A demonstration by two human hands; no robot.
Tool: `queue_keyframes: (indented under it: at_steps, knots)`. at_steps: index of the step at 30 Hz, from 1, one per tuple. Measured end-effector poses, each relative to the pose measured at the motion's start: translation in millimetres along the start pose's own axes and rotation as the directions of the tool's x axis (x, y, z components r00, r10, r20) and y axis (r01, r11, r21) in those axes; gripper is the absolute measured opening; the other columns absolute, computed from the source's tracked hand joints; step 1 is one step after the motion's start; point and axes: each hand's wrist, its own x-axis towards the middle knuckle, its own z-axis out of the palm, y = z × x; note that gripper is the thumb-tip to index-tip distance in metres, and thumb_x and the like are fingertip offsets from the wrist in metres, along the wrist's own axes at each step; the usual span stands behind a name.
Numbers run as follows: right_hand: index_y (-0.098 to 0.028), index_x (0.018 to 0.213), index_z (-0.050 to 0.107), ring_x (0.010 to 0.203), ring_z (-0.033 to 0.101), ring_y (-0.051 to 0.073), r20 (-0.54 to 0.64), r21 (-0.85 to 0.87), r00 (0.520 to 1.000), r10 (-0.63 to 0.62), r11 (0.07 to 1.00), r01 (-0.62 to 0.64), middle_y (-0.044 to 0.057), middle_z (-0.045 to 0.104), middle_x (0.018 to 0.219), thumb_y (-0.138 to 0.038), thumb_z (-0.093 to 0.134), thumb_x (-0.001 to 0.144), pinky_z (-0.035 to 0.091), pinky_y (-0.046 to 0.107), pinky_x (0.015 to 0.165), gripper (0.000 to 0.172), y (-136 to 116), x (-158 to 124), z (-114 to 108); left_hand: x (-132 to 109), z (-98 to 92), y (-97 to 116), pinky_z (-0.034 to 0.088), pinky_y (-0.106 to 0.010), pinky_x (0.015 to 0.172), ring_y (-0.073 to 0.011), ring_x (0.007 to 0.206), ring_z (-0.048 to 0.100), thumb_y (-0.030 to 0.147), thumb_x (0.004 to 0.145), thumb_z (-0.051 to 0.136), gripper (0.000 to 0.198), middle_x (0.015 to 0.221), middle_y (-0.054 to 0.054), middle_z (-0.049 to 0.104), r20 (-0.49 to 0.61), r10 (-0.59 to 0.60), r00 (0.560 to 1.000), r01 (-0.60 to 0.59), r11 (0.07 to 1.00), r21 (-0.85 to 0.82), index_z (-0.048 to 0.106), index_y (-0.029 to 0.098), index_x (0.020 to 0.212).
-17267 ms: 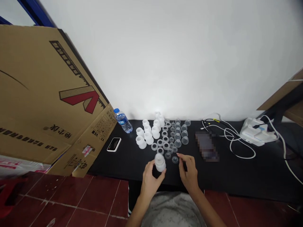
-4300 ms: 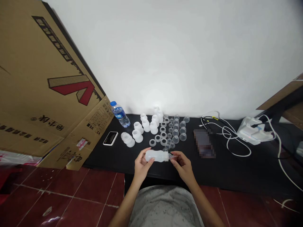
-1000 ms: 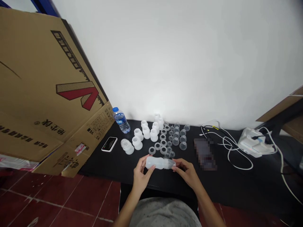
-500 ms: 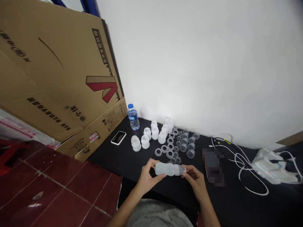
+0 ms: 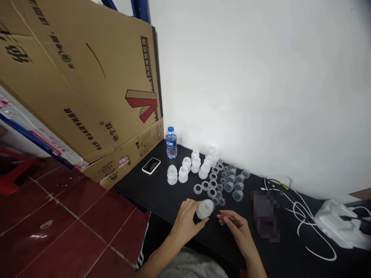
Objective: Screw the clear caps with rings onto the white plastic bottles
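Observation:
My left hand is wrapped round a white baby bottle, whose round upper end tilts toward me. Whether a clear cap sits on that end is hard to make out. Just right of the bottle and apart from it, my right hand has loosely bent fingers with no visible object in them. Beyond my hands lie translucent rings, small clear teats and clear dome caps. Several white bottles stand upright at the back left, and one bottle there has a domed top.
On the black table are a white-edged phone and a water bottle. A blurred-out object lies right, near white cables and a white power strip. A large cardboard box borders the left side.
The bottle has turned from lying sideways between both hands to pointing its end toward me. My right hand has let go and drawn off. The view has shifted slightly left.

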Motion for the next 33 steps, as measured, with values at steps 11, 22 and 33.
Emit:
queue_keyframes:
  at_steps: [11, 22, 33]
  knots:
    - [-0.020, 0.108, 0.081, 0.079, 0.075, 0.024, -0.045, -0.031, 0.999, -0.027, 0.999, 0.025, 0.011, 0.082, 0.095, -0.064, 0.074, 0.096, 0.063, 0.037, 0.077, 0.046, -6, 4, 8, -2, -68.5, -74, 0.058, -0.047, 0.087, -0.0348, 0.094, 0.072, 0.060, 0.093, 0.076, 0.041, 0.098, -0.010, 0.075, -0.301, -0.171, 0.938, 0.237, 0.951, 0.199, 0.074, 0.022, 0.109]
    - [-0.025, 0.110, 0.079, 0.066, 0.069, 0.022, -0.172, -0.413, 0.951, -0.255, 0.896, 0.166, 0.005, 0.078, 0.081, -0.051, 0.064, 0.102, 0.057, 0.033, 0.065, 0.031, 12, 2, 44, 10, -55.8, -77, 0.061, -0.052, 0.097, -0.0328, 0.110, 0.070, 0.057, 0.092, 0.076, 0.061, 0.127, -0.017, 0.065, -0.401, -0.216, 0.890, 0.246, 0.969, 0.024, 0.060, 0.016, 0.134]
    - [-0.026, 0.111, 0.074, 0.077, 0.073, 0.023, -0.186, -0.714, 0.908, -0.376, 0.686, 0.138, 0.009, 0.075, 0.094, -0.043, 0.053, 0.111, 0.052, 0.029, 0.064, 0.027, 9, 12, 69, -10, -14.4, -27, 0.054, -0.056, 0.113, -0.0335, 0.137, 0.060, 0.032, 0.106, 0.059, 0.036, 0.145, -0.016, 0.060, -0.013, -0.070, 0.997, 0.070, 0.998, -0.004, 0.065, 0.026, 0.141]
